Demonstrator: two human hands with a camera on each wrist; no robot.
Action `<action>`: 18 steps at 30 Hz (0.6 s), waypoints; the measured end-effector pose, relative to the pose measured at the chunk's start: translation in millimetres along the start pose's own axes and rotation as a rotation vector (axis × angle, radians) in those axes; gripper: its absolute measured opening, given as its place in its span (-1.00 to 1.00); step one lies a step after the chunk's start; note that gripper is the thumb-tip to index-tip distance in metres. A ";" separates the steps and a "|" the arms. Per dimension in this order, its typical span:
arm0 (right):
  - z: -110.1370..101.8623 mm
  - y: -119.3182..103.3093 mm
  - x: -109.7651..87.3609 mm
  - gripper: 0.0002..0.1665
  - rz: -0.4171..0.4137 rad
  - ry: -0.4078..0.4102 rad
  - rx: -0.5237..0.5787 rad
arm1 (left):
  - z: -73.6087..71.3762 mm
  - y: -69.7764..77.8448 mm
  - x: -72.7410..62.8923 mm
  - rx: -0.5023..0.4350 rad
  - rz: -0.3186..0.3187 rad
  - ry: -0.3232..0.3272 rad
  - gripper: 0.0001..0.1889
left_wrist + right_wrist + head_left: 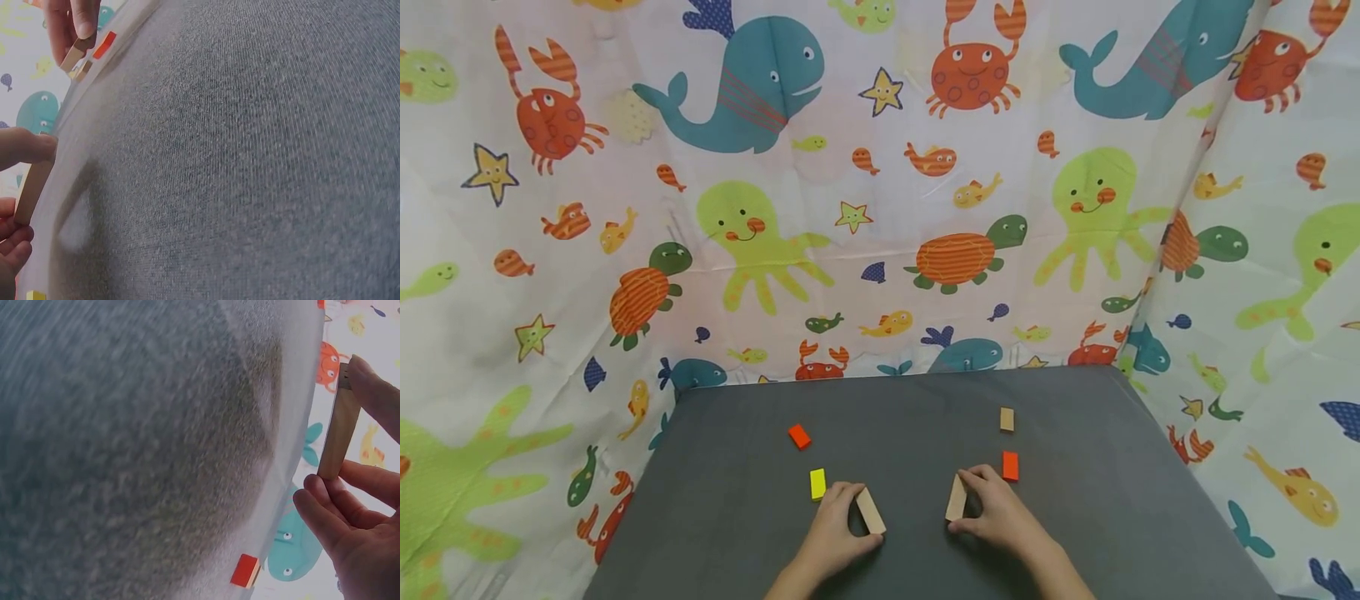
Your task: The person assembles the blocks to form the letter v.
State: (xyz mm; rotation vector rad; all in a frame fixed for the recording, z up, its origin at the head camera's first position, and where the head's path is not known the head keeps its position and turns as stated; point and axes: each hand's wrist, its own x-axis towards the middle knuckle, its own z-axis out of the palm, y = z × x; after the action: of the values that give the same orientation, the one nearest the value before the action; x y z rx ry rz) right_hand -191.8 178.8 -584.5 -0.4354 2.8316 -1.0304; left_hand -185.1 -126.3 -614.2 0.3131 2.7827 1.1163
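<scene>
Between thumb and fingers, my left hand (838,533) pinches a plain wooden block (870,511) by its two ends. A second wooden block (956,498) is held the same way by my right hand (1000,512). The two blocks face each other across a gap, tilted in opposite directions. The left wrist view shows the left hand's block (35,190) above the cloth with its shadow below. In the right wrist view, the right hand's block (340,428) also appears raised. A yellow block (817,484) lies beside the left fingers, and a red block (1011,466) lies just beyond the right hand.
Another red block (800,437) lies farther back on the left. A small wooden block (1007,419) is at the back right. Grey cloth covers the table (910,433), and a curtain printed with sea animals (865,250) hangs behind and at the sides.
</scene>
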 end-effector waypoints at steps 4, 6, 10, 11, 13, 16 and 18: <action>3.8 -2.0 1.6 0.08 -0.017 -0.001 -0.006 | 1.0 1.2 0.7 -0.008 -0.013 -0.021 -0.14; 4.8 -3.5 2.6 0.08 -0.018 0.001 -0.004 | 1.4 2.6 1.0 -0.015 -0.014 -0.027 -0.14; 5.8 -6.2 5.6 0.06 -0.015 -0.001 0.010 | 2.9 5.4 2.2 -0.027 -0.014 -0.023 -0.13; 5.8 -6.9 6.5 0.06 -0.015 -0.003 0.014 | 3.3 6.0 2.6 -0.024 -0.014 -0.020 -0.13; 6.2 -7.9 8.6 0.05 -0.016 -0.008 0.016 | 4.2 7.3 3.4 -0.021 -0.012 -0.013 -0.13; 6.9 -9.1 11.4 0.04 -0.019 -0.012 0.015 | 5.1 10.5 4.7 -0.017 -0.005 -0.001 -0.13; 7.6 -9.9 12.8 0.03 -0.022 -0.012 0.015 | 6.6 12.0 5.9 -0.010 0.001 0.005 -0.13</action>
State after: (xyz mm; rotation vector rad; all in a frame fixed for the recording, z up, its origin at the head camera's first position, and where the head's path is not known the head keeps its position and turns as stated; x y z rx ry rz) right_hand -200.3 163.1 -583.8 -0.4713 2.8129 -1.0491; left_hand -187.8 -112.0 -610.8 0.3115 2.7807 1.1326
